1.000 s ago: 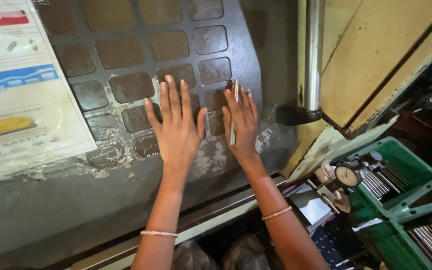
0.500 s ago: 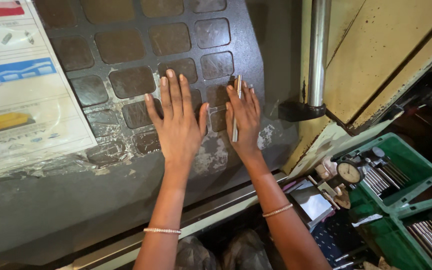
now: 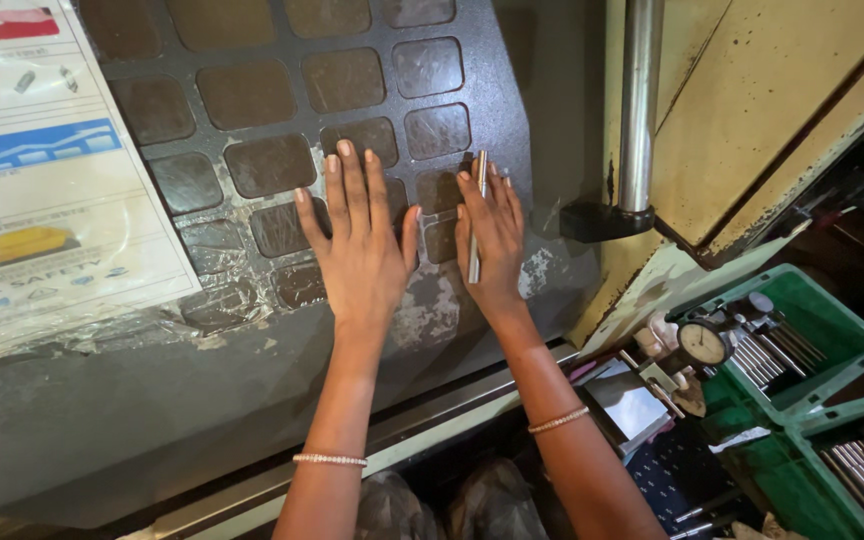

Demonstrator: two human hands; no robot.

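While pressing flat on the dark panel [image 3: 512,110], keep the left hand [image 3: 360,250] spread, fingers [image 3: 344,185] apart and palm down over the square pads [image 3: 270,165]. Steady the thin metal rod [image 3: 476,215] under the right hand [image 3: 497,245], fingers together along it (pinned, not gripped). Press evenly so the crinkled plastic film [image 3: 222,300] lies smooth. Further left: white laminated sheet [image 3: 42,180] with blue band, yellow and red pictures. Right: green trays [image 3: 822,350], dial gauge [image 3: 704,343].

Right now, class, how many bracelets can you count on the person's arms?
2. One thin bracelet circles the left wrist, low in the picture; the other bracelet circles the right wrist, further right and slightly higher. The undersides of both wrists are hidden.
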